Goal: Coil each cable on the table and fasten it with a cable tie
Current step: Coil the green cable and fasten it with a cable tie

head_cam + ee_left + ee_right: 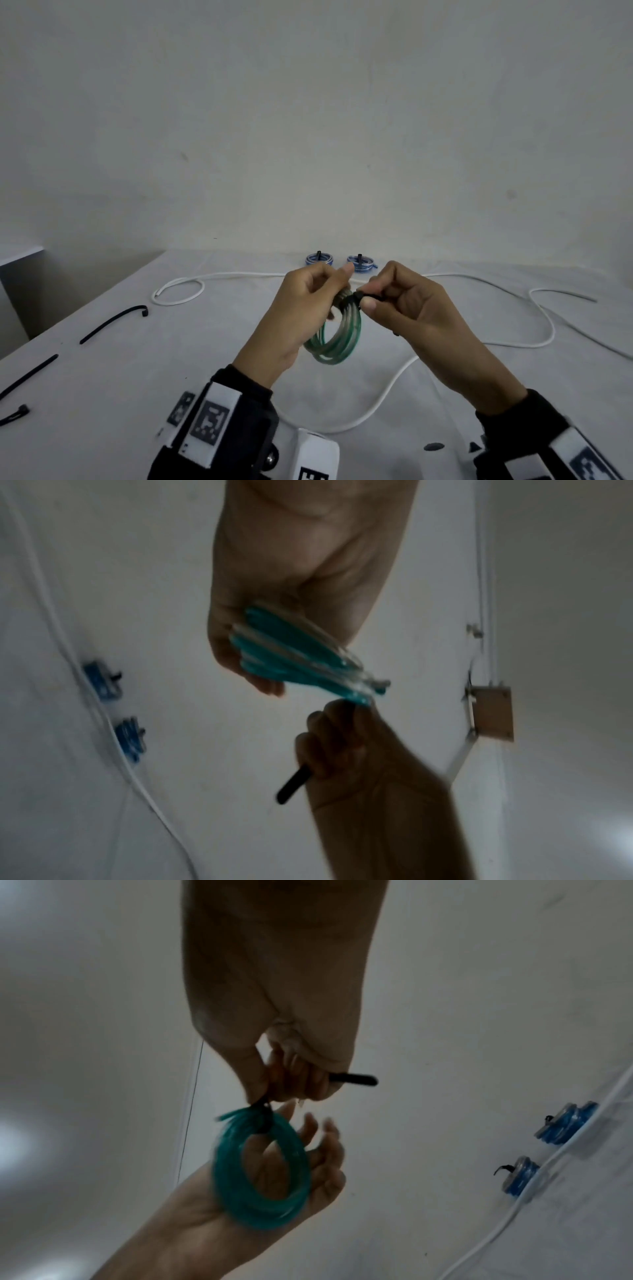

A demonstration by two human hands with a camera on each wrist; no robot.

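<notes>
While the left hand (301, 308) holds the green cable coil (334, 337) up above the white table (137, 377), the right hand (407, 308) pinches the black cable tie (359, 298) that wraps the top of the coil. From the head view, the left fingers curl around the far side of the coil, and the right thumb and fingers squeeze the tie close beside it. Two blue cable coils (339, 263) with black ties sit at the far edge of the table. A long white cable (387, 390) lies loose across the table, under and behind the hands. Three spare black cable ties (113, 323) lie on the left side.

From the left wrist view, which is blurry, the left hand (291, 593) grips the green coil (294, 658) in its curled fingers. The right hand (346, 745) is closed on the tie, and the tie's tail (294, 784) sticks out below it.

From the right wrist view, the right hand (274, 1015) pinches the tie just above the green coil (260, 1172), and the tail (352, 1079) pokes out to the side. The coil rests against the left palm (274, 1177), with the fingertips loosely bent.
</notes>
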